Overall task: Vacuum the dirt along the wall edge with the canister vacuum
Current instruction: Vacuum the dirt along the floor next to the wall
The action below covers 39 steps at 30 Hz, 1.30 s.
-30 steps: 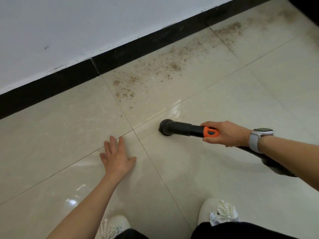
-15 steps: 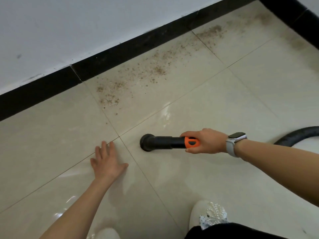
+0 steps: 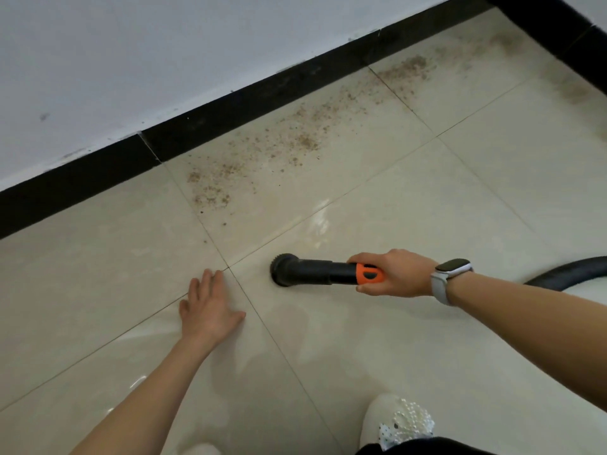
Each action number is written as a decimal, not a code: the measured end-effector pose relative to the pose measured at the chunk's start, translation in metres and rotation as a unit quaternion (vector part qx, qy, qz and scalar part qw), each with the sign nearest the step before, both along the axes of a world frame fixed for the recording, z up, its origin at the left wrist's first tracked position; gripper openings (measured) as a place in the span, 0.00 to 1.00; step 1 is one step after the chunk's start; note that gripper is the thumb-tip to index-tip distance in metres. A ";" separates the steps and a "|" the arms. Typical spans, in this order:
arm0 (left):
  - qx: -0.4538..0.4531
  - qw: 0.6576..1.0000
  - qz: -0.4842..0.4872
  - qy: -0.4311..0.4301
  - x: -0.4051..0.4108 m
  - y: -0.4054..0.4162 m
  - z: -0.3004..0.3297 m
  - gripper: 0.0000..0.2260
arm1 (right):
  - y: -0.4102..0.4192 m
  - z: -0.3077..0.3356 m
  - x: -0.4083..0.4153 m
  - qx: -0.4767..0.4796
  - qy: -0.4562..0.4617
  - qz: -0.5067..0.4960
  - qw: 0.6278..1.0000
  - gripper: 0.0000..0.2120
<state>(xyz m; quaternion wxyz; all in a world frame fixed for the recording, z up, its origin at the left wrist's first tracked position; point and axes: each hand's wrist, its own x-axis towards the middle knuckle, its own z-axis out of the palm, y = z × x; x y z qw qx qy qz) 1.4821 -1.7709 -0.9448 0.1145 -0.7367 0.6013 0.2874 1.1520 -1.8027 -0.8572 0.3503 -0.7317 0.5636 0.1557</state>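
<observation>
1. head view: right hand (image 3: 399,273) wraps its grip round the orange collar of the vacuum nozzle (image 3: 310,270), whose round brush head sits on clean tile.
2. left hand (image 3: 210,307) lies flat on the floor (image 3: 427,198), fingers straight, holding nothing.
3. dirt (image 3: 279,149) lies along the black baseboard (image 3: 230,110), well apart from the brush.
4. likely best: slide the brush forward, then sweep parallel to the baseboard.
5. open tile lies between; hose (image 3: 571,272) trails right.

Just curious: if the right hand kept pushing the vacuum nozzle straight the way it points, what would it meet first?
Probably the left hand, flat on the floor just beyond the nozzle; the right hand aims it leftward.
</observation>
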 end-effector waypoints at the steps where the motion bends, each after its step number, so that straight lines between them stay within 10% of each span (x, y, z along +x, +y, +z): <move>1: -0.003 1.000 0.000 -0.002 0.003 0.001 0.000 0.41 | -0.007 -0.001 0.012 -0.003 -0.010 -0.003 1.000 0.21; 7: 0.011 1.000 0.020 -0.018 0.021 0.009 0.002 0.41 | -0.030 0.003 0.025 -0.046 -0.039 -0.112 0.992 0.17; 13: -0.004 1.000 0.021 -0.009 0.027 0.008 0.002 0.40 | -0.020 -0.001 0.014 -0.036 0.017 0.009 0.999 0.23; 39: 0.012 0.996 0.090 -0.015 0.071 -0.011 -0.011 0.49 | -0.037 -0.006 0.142 -0.066 -0.034 -0.025 0.997 0.24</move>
